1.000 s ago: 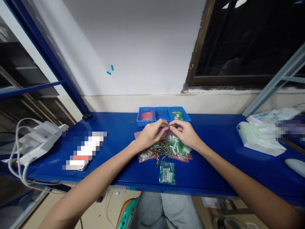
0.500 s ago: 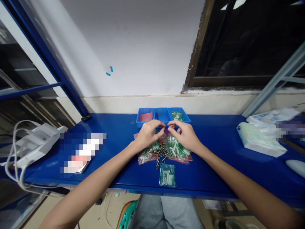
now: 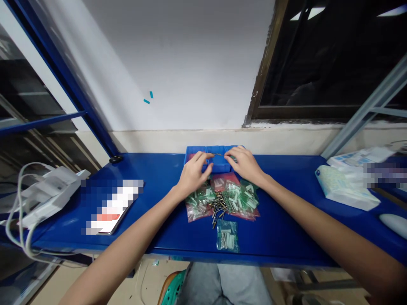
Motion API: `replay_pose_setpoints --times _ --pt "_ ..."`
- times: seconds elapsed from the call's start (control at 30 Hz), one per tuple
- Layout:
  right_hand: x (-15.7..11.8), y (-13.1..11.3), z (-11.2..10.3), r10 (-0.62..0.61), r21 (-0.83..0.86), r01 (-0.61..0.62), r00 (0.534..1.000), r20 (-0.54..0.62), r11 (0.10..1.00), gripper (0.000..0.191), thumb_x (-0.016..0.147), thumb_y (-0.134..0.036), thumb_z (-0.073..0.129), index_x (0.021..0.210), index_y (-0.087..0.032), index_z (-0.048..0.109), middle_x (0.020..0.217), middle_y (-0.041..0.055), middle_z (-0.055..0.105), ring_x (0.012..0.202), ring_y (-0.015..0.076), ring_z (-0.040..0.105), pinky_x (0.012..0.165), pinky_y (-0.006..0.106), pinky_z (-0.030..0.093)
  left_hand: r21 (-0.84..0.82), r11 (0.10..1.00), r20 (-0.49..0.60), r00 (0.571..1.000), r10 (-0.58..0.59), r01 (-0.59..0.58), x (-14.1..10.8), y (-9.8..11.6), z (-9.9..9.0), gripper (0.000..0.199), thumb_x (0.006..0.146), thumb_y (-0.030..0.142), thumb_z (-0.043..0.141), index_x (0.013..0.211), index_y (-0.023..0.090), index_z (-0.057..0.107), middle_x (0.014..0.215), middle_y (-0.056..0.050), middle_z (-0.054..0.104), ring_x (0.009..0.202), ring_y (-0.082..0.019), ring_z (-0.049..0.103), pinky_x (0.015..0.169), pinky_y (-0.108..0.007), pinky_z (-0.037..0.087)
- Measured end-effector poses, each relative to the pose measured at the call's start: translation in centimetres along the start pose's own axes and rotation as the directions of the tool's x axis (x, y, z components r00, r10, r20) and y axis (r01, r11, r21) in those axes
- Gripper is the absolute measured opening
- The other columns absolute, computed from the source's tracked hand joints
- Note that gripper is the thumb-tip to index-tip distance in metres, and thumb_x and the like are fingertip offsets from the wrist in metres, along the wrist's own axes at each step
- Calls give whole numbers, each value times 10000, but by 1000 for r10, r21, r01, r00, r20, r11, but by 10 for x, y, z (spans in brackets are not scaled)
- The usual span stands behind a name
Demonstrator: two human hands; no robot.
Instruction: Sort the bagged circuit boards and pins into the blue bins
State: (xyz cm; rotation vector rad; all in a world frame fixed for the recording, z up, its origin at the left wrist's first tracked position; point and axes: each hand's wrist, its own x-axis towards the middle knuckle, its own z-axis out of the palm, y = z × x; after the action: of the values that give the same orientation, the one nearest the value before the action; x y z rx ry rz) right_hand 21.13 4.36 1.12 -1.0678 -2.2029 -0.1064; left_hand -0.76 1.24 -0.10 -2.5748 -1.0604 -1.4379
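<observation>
Screws (image 3: pixel 219 204), brass-toned and dark, lie in a loose heap near the front middle of the blue table (image 3: pixel 286 224), with clear green-tinted bags of white plastic pieces (image 3: pixel 240 198) and pink bags (image 3: pixel 221 182) around them. Beyond the heap, three blue trays (image 3: pixel 219 168) stand side by side near the wall, and a single screw (image 3: pixel 218 154) shows at the middle one, just beside the left fingertips. The left hand (image 3: pixel 193 173) reaches over the front of the left and middle trays, its thumb and forefinger parted with a visible gap between them; whether a fingertip touches that screw cannot be told. The right hand (image 3: pixel 244 164) is over the right tray and covers much of it, thumb and forefinger bent close together, and it is unclear whether anything is pinched there. Nearer the front edge, apart from the heap, one small clear bag (image 3: pixel 227 237) holds silvery screws and white pieces. On the left side of the table are a partly pixelated phone (image 3: pixel 117 222) and a white power strip (image 3: pixel 54 192) with cables; a tissue pack (image 3: pixel 345 188) lies on the right.
</observation>
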Motion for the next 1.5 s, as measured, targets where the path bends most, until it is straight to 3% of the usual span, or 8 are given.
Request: replay_pose_setpoints --times 0.17,0.27,0.4,0.63,0.93,1.1,1.27,1.5 --pt "21 8 7 -38 -118 42 999 38 992 273 953 -253 484 1073 -150 706 1034 145 676 1027 300 547 930 443 426 109 994 27 999 -31 27 1 -10 -8 199 963 165 476 1113 166 606 1014 -70 615 846 -162 619 793 -323 534" --pt "4 -5 -3 -55 -69 56 998 16 996 262 971 -243 457 1044 -175 700 1030 120 677 1016 283 553 939 435 430 152 988 89 996 -25 12 1 -11 -8 192 964 173 472 1089 169 618 1028 -75 625 847 -169 627 766 -315 525" --pt "-30 -21 -18 -27 3 27 995 93 1000 223 972 -258 480 978 -200 695 981 89 696 970 267 577 888 420 451 165 982 294 955 36 -88 0 -10 -8 202 960 187 472 1074 173 638 966 -69 668 808 -183 640 698 -311 503" --pt "-49 -7 -24 41 9 -45 965 260 999 169 942 -259 540 940 -226 706 931 79 710 923 272 606 823 423 438 135 966 440 887 143 -222 -2 -6 -2 227 938 209 489 1044 177 687 948 -90 689 872 -218 657 724 -338 507" --pt "-47 -16 -25 50 40 -65 956 289 997 152 946 -262 564 881 -202 688 894 62 700 890 229 615 807 369 432 244 957 544 839 0 -158 -3 -9 -2 301 933 306 549 1151 153 689 1003 -115 716 865 -243 677 709 -352 508" --pt "-50 -21 -13 21 3 -23 962 271 1000 177 970 -256 523 928 -188 681 912 77 679 947 236 597 860 373 431 239 961 565 825 -23 -137 0 -7 -4 339 943 329 557 1220 159 653 1028 -118 725 882 -248 685 730 -361 495" --pt "-50 -20 -13 21 13 -25 970 242 1000 185 975 -257 513 924 -187 677 922 75 681 937 237 600 850 376 440 271 942 563 826 12 -198 2 -3 -6 227 939 227 530 1095 165 683 974 -96 733 788 -218 684 653 -332 465" --pt "-50 -20 -11 17 4 -18 973 229 1000 190 986 -272 505 949 -183 669 934 74 679 943 240 602 880 394 437 363 878 426 893 142 -313 2 -7 -11 277 964 113 429 1123 123 655 807 -94 672 689 -185 627 585 -308 461"
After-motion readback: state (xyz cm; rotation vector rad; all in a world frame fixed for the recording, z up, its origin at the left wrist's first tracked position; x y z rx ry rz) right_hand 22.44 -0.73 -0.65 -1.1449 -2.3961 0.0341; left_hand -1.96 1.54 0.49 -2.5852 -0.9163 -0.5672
